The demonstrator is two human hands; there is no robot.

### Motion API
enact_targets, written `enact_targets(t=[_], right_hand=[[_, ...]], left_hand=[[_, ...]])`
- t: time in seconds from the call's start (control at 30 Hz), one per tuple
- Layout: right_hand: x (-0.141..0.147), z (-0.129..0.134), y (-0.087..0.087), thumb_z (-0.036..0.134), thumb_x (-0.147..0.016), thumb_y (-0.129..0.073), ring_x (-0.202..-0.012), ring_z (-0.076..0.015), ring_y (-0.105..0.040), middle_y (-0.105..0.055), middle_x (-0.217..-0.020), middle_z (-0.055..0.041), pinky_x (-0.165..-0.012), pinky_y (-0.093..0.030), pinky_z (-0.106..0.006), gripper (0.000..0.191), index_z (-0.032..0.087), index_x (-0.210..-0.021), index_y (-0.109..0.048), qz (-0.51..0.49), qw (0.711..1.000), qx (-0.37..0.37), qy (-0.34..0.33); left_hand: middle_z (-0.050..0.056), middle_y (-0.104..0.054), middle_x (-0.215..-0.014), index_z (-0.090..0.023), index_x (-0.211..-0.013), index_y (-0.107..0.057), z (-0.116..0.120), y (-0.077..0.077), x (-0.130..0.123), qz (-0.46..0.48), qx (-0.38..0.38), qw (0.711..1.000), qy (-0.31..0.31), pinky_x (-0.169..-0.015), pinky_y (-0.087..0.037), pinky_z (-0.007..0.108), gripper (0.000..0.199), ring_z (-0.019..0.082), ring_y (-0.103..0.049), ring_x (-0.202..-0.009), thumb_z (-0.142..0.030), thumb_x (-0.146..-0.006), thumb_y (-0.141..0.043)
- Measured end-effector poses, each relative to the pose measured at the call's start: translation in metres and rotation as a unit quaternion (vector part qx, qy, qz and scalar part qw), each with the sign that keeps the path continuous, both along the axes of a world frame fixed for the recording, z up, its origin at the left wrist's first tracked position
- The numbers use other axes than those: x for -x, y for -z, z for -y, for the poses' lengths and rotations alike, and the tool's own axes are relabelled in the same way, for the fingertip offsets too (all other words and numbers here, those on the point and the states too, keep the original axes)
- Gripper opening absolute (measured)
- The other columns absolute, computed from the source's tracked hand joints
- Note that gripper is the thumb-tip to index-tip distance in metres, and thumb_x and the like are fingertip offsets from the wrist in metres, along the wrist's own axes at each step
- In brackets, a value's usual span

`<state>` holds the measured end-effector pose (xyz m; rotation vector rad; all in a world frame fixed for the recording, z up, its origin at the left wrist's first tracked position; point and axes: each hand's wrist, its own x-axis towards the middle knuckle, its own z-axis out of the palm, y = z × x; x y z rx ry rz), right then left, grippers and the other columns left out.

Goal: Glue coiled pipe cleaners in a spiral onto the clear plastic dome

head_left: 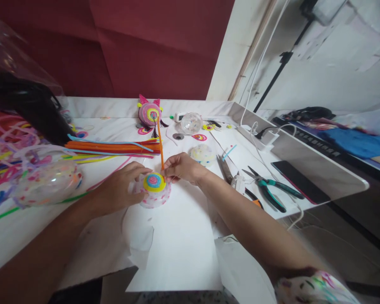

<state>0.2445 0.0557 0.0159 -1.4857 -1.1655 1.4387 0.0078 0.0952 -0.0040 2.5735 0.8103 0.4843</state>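
Observation:
A clear plastic dome with pink spots [155,200] rests on white paper before me. Its top bears a coiled disc [154,182] of pipe cleaner: pink in the middle, then blue, then yellow. Curved around the dome's left side, my left hand [122,183] steadies it with thumb and fingers. My right hand [180,168] pinches an orange pipe cleaner [161,143] near its lower end, at the disc's right edge. The rest of that pipe cleaner stands up, leaning slightly left.
A bundle of orange pipe cleaners [114,147] lies behind my left hand. A pink eared ball figure [150,113] stands at the back. Scissors [225,169], pliers [267,188] and a phone [300,181] lie right. A clear ball [49,181] sits left among loose pipe cleaners.

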Motion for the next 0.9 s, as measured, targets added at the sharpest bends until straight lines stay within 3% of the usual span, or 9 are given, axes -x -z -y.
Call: enact_targets(t=[0.17, 0.3, 0.47, 0.67, 0.77, 0.9], right_hand=[[0.002, 0.001, -0.001, -0.006, -0.074, -0.079, -0.044, -0.0096, -0.061, -0.065, -0.045, 0.0033, -0.044, -0.052, -0.015, 0.031, 0.017, -0.061, -0.064, -0.006, 1.000, 0.012, 0.004], [0.003, 0.001, -0.001, -0.007, -0.073, -0.080, -0.044, -0.0101, -0.061, -0.065, -0.046, 0.0030, -0.045, -0.052, -0.016, 0.032, 0.017, -0.060, -0.063, -0.013, 1.000, 0.010, -0.003], [0.004, 0.000, 0.000, -0.006, -0.072, -0.081, -0.045, -0.0100, -0.063, -0.066, -0.048, 0.0034, -0.045, -0.051, -0.015, 0.031, 0.017, -0.060, -0.065, -0.019, 1.000, 0.006, -0.010], [0.005, 0.000, 0.003, -0.006, -0.074, -0.080, -0.046, -0.0092, -0.063, -0.067, -0.051, 0.0046, -0.044, -0.052, -0.015, 0.031, 0.017, -0.062, -0.064, -0.020, 1.000, 0.002, -0.007], [0.006, -0.001, 0.004, -0.006, -0.073, -0.082, -0.046, -0.0099, -0.064, -0.067, -0.049, 0.0045, -0.044, -0.052, -0.015, 0.033, 0.018, -0.061, -0.063, -0.020, 1.000, 0.001, -0.009], [0.006, -0.001, 0.004, -0.005, -0.077, -0.079, -0.045, -0.0106, -0.063, -0.066, -0.047, 0.0037, -0.045, -0.052, -0.016, 0.031, 0.018, -0.061, -0.064, -0.015, 1.000, 0.003, -0.013]], left_hand=[[0.011, -0.074, -0.128, -0.022, -0.140, -0.064, -0.005, -0.002, 0.003, -0.004, -0.031, 1.000, 0.002, -0.098, -0.060, 0.042, 0.054, 0.032, -0.069, -0.118, -0.052, -0.095, -0.058], [0.013, -0.069, -0.143, -0.023, -0.137, -0.067, -0.011, -0.004, -0.007, 0.043, -0.152, 0.987, 0.039, -0.114, -0.051, 0.049, 0.042, 0.032, -0.064, -0.132, -0.043, -0.109, -0.043], [0.013, -0.069, -0.150, -0.023, -0.125, -0.074, -0.021, -0.010, -0.029, -0.013, -0.279, 0.959, 0.047, -0.114, -0.048, 0.056, 0.038, 0.035, -0.056, -0.144, -0.026, -0.108, -0.039], [0.010, -0.069, -0.152, -0.024, -0.123, -0.072, -0.039, -0.011, -0.041, -0.077, -0.311, 0.943, 0.091, -0.123, -0.035, 0.058, 0.032, 0.032, -0.049, -0.154, -0.017, -0.107, -0.045], [0.009, -0.074, -0.143, -0.024, -0.121, -0.072, -0.045, -0.009, -0.039, -0.084, -0.307, 0.942, 0.109, -0.130, -0.025, 0.061, 0.035, 0.030, -0.051, -0.153, -0.015, -0.107, -0.042], [0.005, -0.081, -0.107, -0.025, -0.104, -0.072, -0.047, -0.011, -0.036, -0.093, -0.297, 0.943, 0.121, -0.132, -0.023, 0.060, 0.036, 0.027, -0.063, -0.136, -0.020, -0.109, -0.036]])
